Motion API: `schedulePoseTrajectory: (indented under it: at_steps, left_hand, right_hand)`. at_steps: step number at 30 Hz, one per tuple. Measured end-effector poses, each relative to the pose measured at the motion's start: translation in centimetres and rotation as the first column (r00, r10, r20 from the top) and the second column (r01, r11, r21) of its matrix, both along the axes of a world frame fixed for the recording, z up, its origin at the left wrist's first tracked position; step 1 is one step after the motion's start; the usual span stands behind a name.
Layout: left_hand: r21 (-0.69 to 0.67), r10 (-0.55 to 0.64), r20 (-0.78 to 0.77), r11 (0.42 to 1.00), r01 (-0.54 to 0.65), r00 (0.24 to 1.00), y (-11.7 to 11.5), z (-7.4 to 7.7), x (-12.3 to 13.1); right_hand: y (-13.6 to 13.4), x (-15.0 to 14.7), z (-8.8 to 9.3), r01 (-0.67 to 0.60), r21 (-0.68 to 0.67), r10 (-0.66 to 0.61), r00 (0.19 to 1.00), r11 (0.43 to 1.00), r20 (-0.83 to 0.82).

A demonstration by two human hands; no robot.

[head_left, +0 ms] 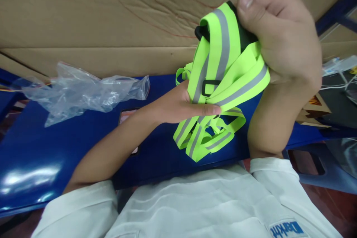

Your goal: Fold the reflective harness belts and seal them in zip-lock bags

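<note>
A bundle of neon-yellow reflective straps [223,78] with grey stripes and black buckles hangs above the blue table edge [41,156]. My right hand [281,41] is closed round the top of the bundle, thumb pressed on a black part. My left hand [181,106] pinches the straps lower down, just under a black buckle, with its thumb stretched along them. Loose loops of strap dangle below both hands.
A crumpled clear plastic bag [83,93] lies on the table to the left. Brown cardboard [97,18] covers the surface behind. A blue plastic stool [315,167] stands at the lower right, with cables and clutter at the far right.
</note>
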State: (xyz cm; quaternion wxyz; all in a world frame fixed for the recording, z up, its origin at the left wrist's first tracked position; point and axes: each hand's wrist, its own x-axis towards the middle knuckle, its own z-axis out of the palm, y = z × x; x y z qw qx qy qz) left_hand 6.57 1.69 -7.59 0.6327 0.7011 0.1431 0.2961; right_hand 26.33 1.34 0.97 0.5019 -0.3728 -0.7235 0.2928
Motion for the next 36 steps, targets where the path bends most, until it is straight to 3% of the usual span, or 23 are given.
schedulePoseTrajectory:
  at_steps: [4, 7, 10, 13, 16, 19, 22, 25, 27, 31, 36]
  left_hand:
    - [0.187, 0.027, 0.032, 0.982, -0.033, 0.999, -0.8, 1.2, -0.4]
    - [0.283, 0.124, 0.068, 0.949, -0.138, 0.99, -0.7, 1.4, -0.6]
    - [0.333, 0.157, 0.08, 0.927, -0.175, 0.984, -0.2, 1.3, -0.8]
    - [0.388, 0.166, 0.07, 0.904, -0.18, 0.984, 0.2, 1.2, -1.0]
    - [0.372, 0.085, -0.043, 0.926, -0.063, 0.995, 0.5, 1.0, -1.2]
    - [0.212, -0.134, -0.178, 0.962, 0.171, 0.975, 0.9, 0.5, -1.2]
    - [0.062, -0.22, -0.156, 0.971, 0.232, 0.963, 1.7, 0.0, -1.0]
    - [-0.017, -0.152, -0.154, 0.988, 0.152, 0.976, 2.7, -0.2, -0.9]
    - [-0.02, -0.112, -0.197, 0.994, 0.111, 0.974, 3.0, -0.1, -1.0]
    - [0.081, -0.031, -0.102, 0.996, 0.04, 0.994, 2.8, 0.5, -1.8]
    - [-0.025, 0.179, 0.226, 0.984, -0.178, 0.957, 1.8, 0.6, -1.4]
  right_hand:
    - [1.5, -0.2, -1.3, -0.026, -0.104, 0.025, 1.0, 0.994, -0.012]
    - [2.1, -0.7, -1.8, -0.014, -0.12, 0.038, 0.979, 0.993, 0.201]
    - [1.7, -0.9, -1.5, -0.033, -0.108, 0.069, 0.935, 0.994, 0.348]
    - [1.1, -0.4, -0.9, -0.053, -0.184, 0.116, 0.93, 0.982, 0.349]
    - [1.3, 0.4, -0.8, -0.068, -0.211, 0.146, 0.913, 0.975, 0.38]
    - [1.7, 0.8, -1.2, -0.184, -0.209, 0.247, 0.909, 0.961, 0.336]
    - [1.5, 0.9, -1.3, -0.211, -0.144, 0.237, 0.952, 0.967, 0.193]
    - [0.7, 1.0, -0.9, -0.139, 0.024, 0.138, 0.99, 0.99, 0.034]
    - [0.1, 1.0, -0.4, -0.05, 0.135, 0.048, 0.999, 0.99, 0.023]
    - [-1.2, 0.5, 0.3, 0.093, 0.291, -0.181, 0.939, 0.952, 0.293]
    - [-2.3, -1.4, 0.2, -0.064, 0.405, -0.171, 0.839, 0.912, 0.517]
